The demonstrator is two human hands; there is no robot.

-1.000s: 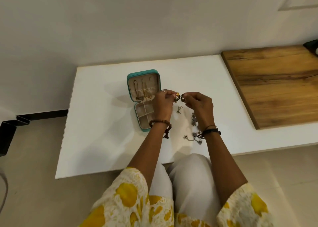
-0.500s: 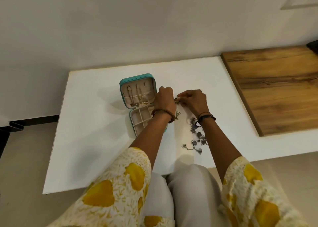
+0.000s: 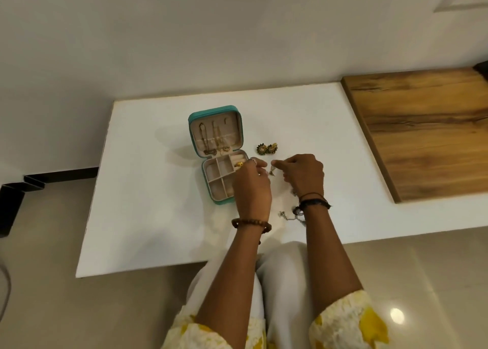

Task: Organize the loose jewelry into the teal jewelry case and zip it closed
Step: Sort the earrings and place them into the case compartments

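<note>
Earring pair (image 3: 267,148) now dropped on table (image 3: 148,190) at frame centre, right of open case (image 3: 215,153), not stowed yet. Left hand (image 3: 252,187) and right hand (image 3: 303,174) together pinch small pendant (image 3: 272,171); that goes in next.

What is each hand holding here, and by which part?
The right hand pinches a small dangling earring by its top. The left hand's fingers curl beside it; whether they hold anything cannot be told.

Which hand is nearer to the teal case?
Left. The left hand overlaps the teal case's right edge, while the right hand is farther right, apart from it, pinching a small earring.
</note>
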